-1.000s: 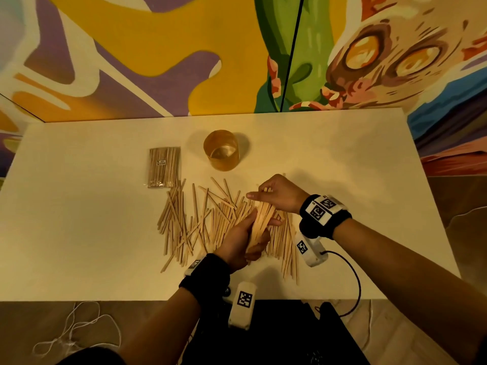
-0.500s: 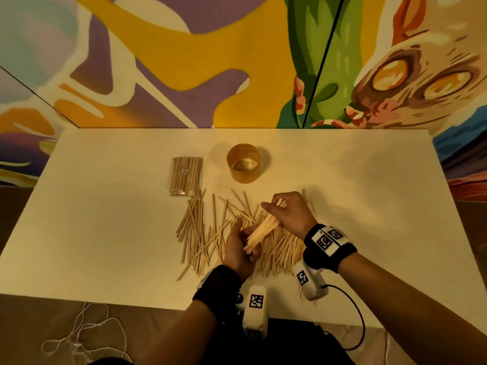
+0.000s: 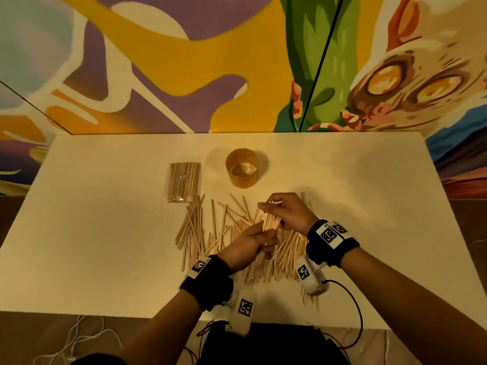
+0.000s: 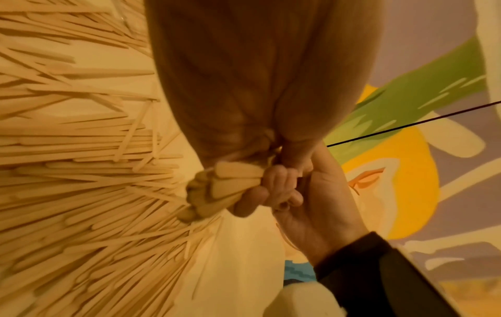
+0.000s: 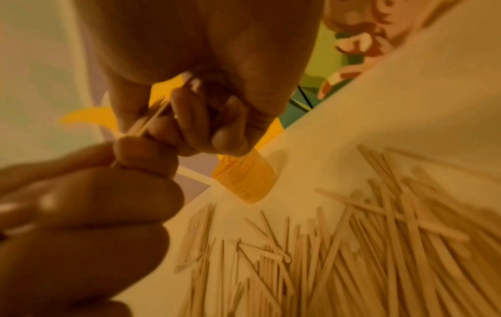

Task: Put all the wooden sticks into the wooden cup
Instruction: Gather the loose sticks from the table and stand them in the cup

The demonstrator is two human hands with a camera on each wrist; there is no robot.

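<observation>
Above a white table (image 3: 105,246), we hold a bundle of wooden sticks (image 3: 269,222) between both hands, just over the loose sticks (image 3: 200,233) scattered across the tabletop. Our left hand (image 3: 247,243) has its fingers curled round the bundle's near end; the left wrist view shows the rounded stick tips bunched in that grip. Our right hand (image 3: 287,212) pinches the far end between thumb and curled fingers. The wooden cup (image 3: 242,172) stands upright beyond the pile, apart from both hands, with no stick seen in it. To its left lies a wrapped packet of sticks (image 3: 184,181) with a small label, its print too small for us to read. Square black-and-white coded markers sit on our black wristbands (image 3: 332,241). A painted mural (image 3: 184,61) fills the wall behind.
</observation>
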